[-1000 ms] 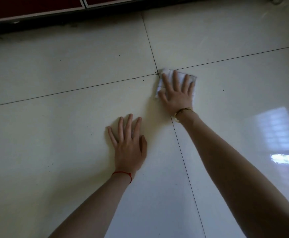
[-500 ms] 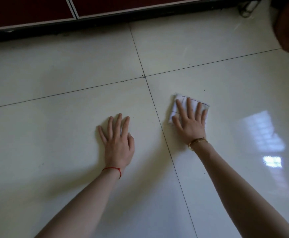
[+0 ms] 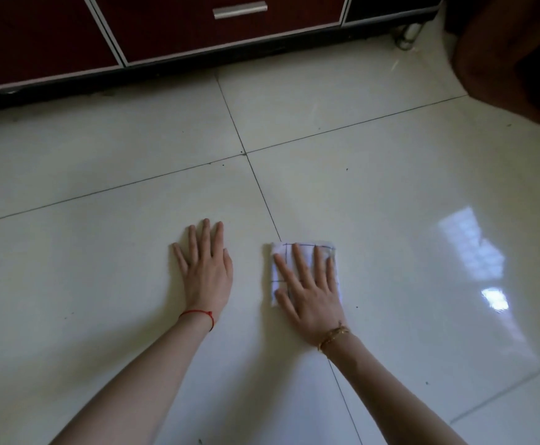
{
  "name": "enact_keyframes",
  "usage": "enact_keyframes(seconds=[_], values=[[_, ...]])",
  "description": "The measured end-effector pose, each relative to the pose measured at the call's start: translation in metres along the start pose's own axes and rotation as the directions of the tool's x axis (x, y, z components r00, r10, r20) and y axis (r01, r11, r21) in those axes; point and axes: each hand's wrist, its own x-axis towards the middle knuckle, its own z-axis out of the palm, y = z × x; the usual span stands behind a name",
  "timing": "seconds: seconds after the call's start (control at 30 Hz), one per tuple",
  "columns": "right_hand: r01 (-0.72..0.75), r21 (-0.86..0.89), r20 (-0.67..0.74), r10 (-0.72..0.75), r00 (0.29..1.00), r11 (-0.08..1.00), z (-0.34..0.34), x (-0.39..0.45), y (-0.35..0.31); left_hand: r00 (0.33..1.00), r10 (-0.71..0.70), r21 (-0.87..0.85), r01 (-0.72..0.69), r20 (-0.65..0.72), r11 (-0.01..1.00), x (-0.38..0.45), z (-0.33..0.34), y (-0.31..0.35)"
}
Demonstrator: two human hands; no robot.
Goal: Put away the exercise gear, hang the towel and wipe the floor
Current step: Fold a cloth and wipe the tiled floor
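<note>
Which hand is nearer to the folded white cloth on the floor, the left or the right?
Right. The right hand presses flat on the cloth, fingers straight. The left hand rests flat on the bare tile floor beside it, apart from the cloth.

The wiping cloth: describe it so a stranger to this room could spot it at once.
Start at the dark red cabinet along the far wall and come toward the camera over the pale tiled floor. Just right of the long tile seam, the right hand presses flat on the folded white cloth. Thin dark grid lines mark it.
</note>
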Motion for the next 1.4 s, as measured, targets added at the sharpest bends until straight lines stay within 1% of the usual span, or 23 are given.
enact_keyframes(seconds=[0.07, 0.13, 0.27, 0.4, 0.43, 0.5, 0.57, 0.63, 0.77, 0.87, 1.07, 1.13, 1.23, 1.3, 1.4], values=[[-0.056, 0.004, -0.007, 0.056, 0.998, 0.998, -0.001, -0.010, 0.015, 1.000, 0.015, 0.005, -0.015, 0.004, 1.000, -0.006, 0.000, -0.005], [-0.160, 0.004, -0.012, 0.160, 0.987, 0.987, -0.004, -0.014, 0.034, 0.999, 0.034, 0.011, -0.034, 0.010, 0.999, -0.017, -0.001, -0.010], [-0.347, 0.016, 0.002, 0.347, 0.938, 0.938, -0.015, -0.004, 0.066, 0.998, 0.066, 0.031, -0.066, 0.015, 0.997, -0.037, -0.006, -0.023], [-0.450, 0.073, 0.009, 0.451, 0.893, 0.890, -0.016, 0.022, 0.062, 0.999, 0.031, 0.013, -0.031, -0.010, 0.999, -0.057, -0.012, -0.040], [-0.445, 0.082, 0.013, 0.446, 0.895, 0.892, -0.016, 0.029, 0.055, 1.000, 0.012, 0.005, -0.012, -0.022, 1.000, -0.062, -0.014, -0.046], [-0.362, 0.073, 0.029, 0.361, 0.932, 0.929, -0.016, 0.042, 0.031, 0.999, -0.017, 0.001, 0.017, -0.041, 1.000, -0.072, -0.019, -0.060], [-0.220, 0.055, 0.049, 0.217, 0.975, 0.974, -0.015, 0.052, -0.002, 0.998, -0.040, 0.012, 0.040, -0.046, 0.999, -0.081, -0.023, -0.075], [-0.072, 0.031, 0.070, 0.070, 0.995, 0.997, -0.010, 0.057, -0.042, 0.996, -0.075, 0.017, 0.076, -0.055, 0.997, -0.089, -0.027, -0.090], [0.172, -0.021, 0.091, -0.169, 0.981, 0.985, 0.009, 0.054, -0.114, 0.982, -0.177, 0.000, 0.178, -0.071, 0.984, -0.101, -0.034, -0.121], [0.289, -0.027, 0.097, -0.285, 0.954, 0.957, 0.023, 0.045, -0.144, 0.971, -0.228, 0.003, 0.229, -0.076, 0.973, -0.110, -0.036, -0.141], [0.346, -0.046, 0.072, -0.342, 0.937, 0.937, 0.020, 0.054, -0.136, 0.935, -0.348, -0.011, 0.348, -0.073, 0.937, -0.116, -0.037, -0.174], [0.306, -0.037, 0.075, -0.303, 0.950, 0.951, 0.015, 0.070, -0.134, 0.925, -0.372, -0.020, 0.372, -0.071, 0.928, -0.116, -0.037, -0.178], [0.201, -0.017, 0.074, -0.199, 0.977, 0.980, 0.009, 0.106, -0.138, 0.915, -0.394, -0.042, 0.392, -0.084, 0.919, -0.115, -0.038, -0.176], [0.140, -0.011, 0.067, -0.139, 0.988, 0.990, 0.006, 0.133, -0.146, 0.914, -0.392, -0.025, 0.392, -0.101, 0.920, -0.116, -0.038, -0.175], [0.122, -0.020, 0.067, -0.120, 0.990, 0.992, 0.005, 0.171, -0.170, 0.916, -0.386, 0.029, 0.391, -0.108, 0.920, -0.116, -0.037, -0.177]])
